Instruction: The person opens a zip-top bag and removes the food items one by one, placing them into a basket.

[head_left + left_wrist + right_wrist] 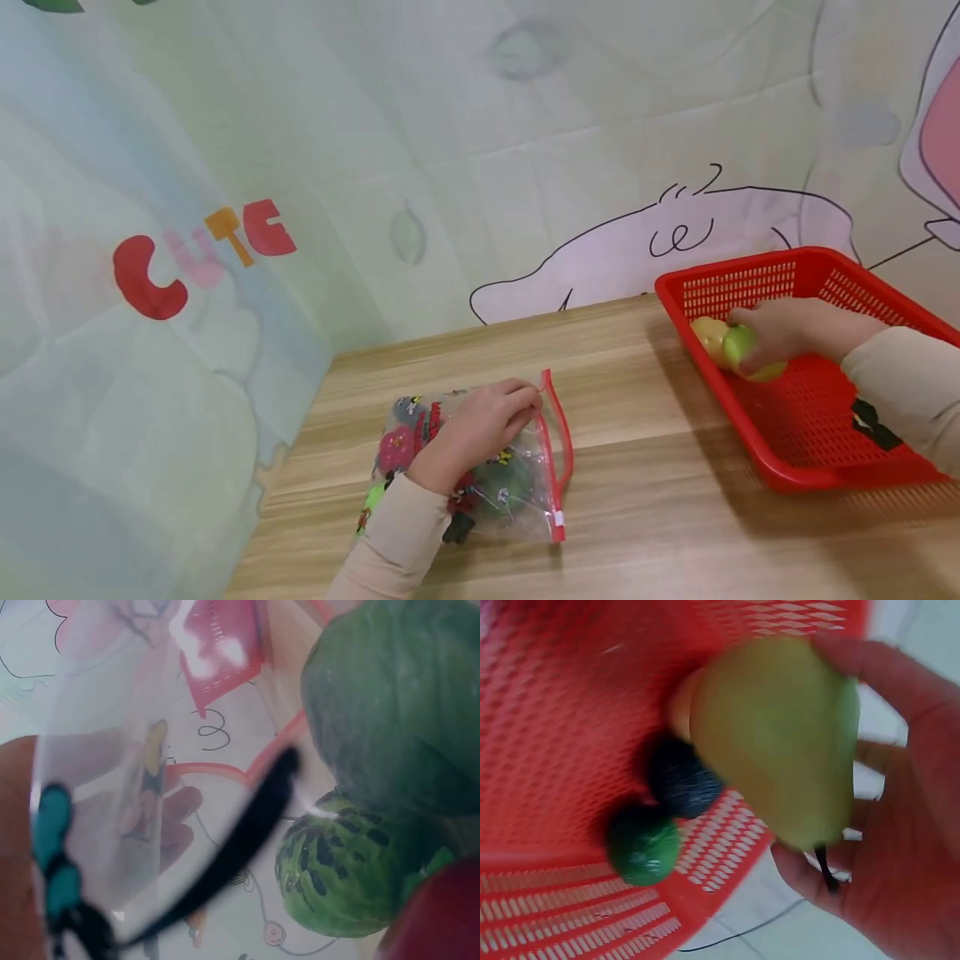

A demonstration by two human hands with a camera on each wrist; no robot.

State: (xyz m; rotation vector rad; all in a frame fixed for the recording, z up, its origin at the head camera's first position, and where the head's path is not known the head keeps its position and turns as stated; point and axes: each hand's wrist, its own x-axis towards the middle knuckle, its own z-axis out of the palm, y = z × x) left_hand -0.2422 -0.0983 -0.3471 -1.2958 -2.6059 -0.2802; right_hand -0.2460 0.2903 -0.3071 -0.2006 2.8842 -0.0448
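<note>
My right hand (776, 329) is inside the red basket (757, 454), near its left wall. It grips a yellow-green pear (780, 742) with a dark stem, thumb on one side and fingers on the other. To the left, my left hand (487, 425) holds the film of a clear zip bag (528, 508) near its red-edged opening, fingers curled. Through the plastic show a large green ball-like vegetable (390, 712), a dark-marked green round one (330, 870) and part of a red item (442, 922).
A yellowish item (708, 337) lies by the basket's left wall. The right wrist view shows a dark round item (681, 776) and a green round one (641, 847) in the basket. A printed cloth (450, 167) hangs behind the wooden table (637, 517).
</note>
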